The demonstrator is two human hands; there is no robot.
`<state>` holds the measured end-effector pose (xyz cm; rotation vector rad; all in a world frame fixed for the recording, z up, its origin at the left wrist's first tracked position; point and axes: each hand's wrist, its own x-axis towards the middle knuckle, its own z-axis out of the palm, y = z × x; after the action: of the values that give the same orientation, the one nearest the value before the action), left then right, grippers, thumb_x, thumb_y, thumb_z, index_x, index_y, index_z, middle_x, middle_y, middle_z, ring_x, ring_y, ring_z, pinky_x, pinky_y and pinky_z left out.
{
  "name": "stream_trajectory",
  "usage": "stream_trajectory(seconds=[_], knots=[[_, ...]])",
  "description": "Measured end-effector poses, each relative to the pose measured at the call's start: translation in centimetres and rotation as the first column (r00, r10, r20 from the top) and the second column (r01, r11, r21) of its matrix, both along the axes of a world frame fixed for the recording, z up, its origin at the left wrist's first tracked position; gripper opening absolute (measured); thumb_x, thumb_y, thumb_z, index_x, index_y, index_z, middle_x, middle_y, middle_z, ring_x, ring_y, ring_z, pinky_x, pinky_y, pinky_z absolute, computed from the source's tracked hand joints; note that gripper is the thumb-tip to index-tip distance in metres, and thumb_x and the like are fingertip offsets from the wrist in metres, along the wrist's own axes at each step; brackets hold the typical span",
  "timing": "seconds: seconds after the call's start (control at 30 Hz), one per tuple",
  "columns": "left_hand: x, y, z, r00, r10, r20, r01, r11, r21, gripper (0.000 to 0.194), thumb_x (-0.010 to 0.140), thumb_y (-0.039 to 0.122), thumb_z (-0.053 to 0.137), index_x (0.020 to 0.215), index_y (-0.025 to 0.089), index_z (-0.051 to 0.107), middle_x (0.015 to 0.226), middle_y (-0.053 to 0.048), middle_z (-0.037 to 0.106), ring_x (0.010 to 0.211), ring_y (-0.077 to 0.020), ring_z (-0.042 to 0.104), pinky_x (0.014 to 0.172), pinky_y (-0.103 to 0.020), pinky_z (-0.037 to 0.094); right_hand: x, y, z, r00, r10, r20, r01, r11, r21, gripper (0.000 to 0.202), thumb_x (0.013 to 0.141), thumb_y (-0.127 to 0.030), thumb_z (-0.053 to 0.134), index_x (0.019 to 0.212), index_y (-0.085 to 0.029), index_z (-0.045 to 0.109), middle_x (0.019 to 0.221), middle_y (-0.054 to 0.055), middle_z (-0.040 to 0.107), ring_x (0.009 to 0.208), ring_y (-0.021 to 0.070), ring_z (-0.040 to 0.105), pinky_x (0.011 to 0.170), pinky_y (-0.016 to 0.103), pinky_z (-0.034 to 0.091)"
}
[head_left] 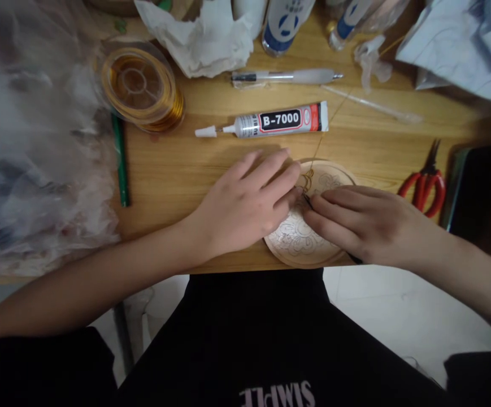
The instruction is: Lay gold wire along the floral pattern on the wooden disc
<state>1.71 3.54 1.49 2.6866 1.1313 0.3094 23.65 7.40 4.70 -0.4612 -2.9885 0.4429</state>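
A round wooden disc [302, 261] with a paper flower line drawing [291, 234] on it lies at the table's front edge. Thin gold wire [308, 180] forms small loops over the upper part of the drawing. My left hand [256, 198] rests over the disc's left side, thumb and index finger closed at the wire loops. From the right, my right hand [355, 220] grips a thin dark tool [307, 199] that looks like tweezers, its tip at the wire beside my left fingertips. Most of the tool is hidden under my fingers.
Beyond the hands lie a B-7000 glue tube [281, 120], a pen [287, 76] and a clear thin stick [372, 104]. A gold wire spool [143, 85] and plastic bags [37, 141] occupy the left. Red-handled pliers [424, 183] and a phone [476, 189] are right.
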Motion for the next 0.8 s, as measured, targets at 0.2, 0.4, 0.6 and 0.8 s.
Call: stream_trajectory(seconds=[0.2, 0.4, 0.6, 0.8], knots=[[-0.4, -0.5, -0.7, 1.000, -0.022, 0.015, 0.020, 0.988, 0.150, 0.035, 0.105, 0.021, 0.034, 0.109, 0.011, 0.068, 0.134, -0.010, 0.064, 0.130, -0.0326, 0.058, 0.102, -0.044, 0.054, 0.3, 0.2, -0.5, 0.996, 0.042, -0.073, -0.037, 0.997, 0.071, 0.028, 0.102, -0.020, 0.040, 0.092, -0.026, 0.065, 0.080, 0.001, 0.074, 0.071, 0.0166, 0.068, 0.061, 0.032, 0.058], [-0.7, -0.6, -1.3, 0.996, -0.034, 0.076, 0.024, 0.990, 0.138, 0.026, 0.100, 0.024, 0.050, 0.116, 0.012, 0.067, 0.135, -0.015, 0.063, 0.132, -0.0320, 0.055, 0.104, -0.046, 0.051, 0.8, -2.5, -1.6, 0.883, -0.353, -0.309, 0.349, 0.935, -0.068, 0.012, 0.089, -0.018, 0.064, 0.097, -0.026, 0.063, 0.082, -0.002, 0.074, 0.069, 0.0149, 0.070, 0.059, 0.027, 0.059], [-0.8, -0.5, -1.4, 0.997, -0.042, 0.068, 0.032, 0.988, 0.152, 0.027, 0.100, 0.026, 0.051, 0.119, 0.014, 0.065, 0.138, -0.014, 0.061, 0.132, -0.0314, 0.055, 0.104, -0.045, 0.050, -0.5, -6.2, -3.2, 0.493, -0.782, -0.382, 0.657, 0.622, -0.426, 0.018, 0.087, -0.015, 0.068, 0.102, -0.023, 0.064, 0.081, -0.002, 0.071, 0.069, 0.0125, 0.069, 0.057, 0.023, 0.056], [-0.9, -0.3, -1.2, 0.995, -0.072, 0.075, 0.058, 0.982, 0.178, 0.027, 0.097, 0.027, 0.057, 0.118, 0.012, 0.064, 0.133, -0.017, 0.063, 0.126, -0.0346, 0.060, 0.102, -0.047, 0.054, -1.2, -7.3, -4.2, 0.416, -0.821, -0.390, 0.680, 0.566, -0.466, 0.023, 0.087, -0.013, 0.066, 0.106, -0.027, 0.064, 0.089, -0.001, 0.072, 0.073, 0.0147, 0.069, 0.064, 0.028, 0.059]])
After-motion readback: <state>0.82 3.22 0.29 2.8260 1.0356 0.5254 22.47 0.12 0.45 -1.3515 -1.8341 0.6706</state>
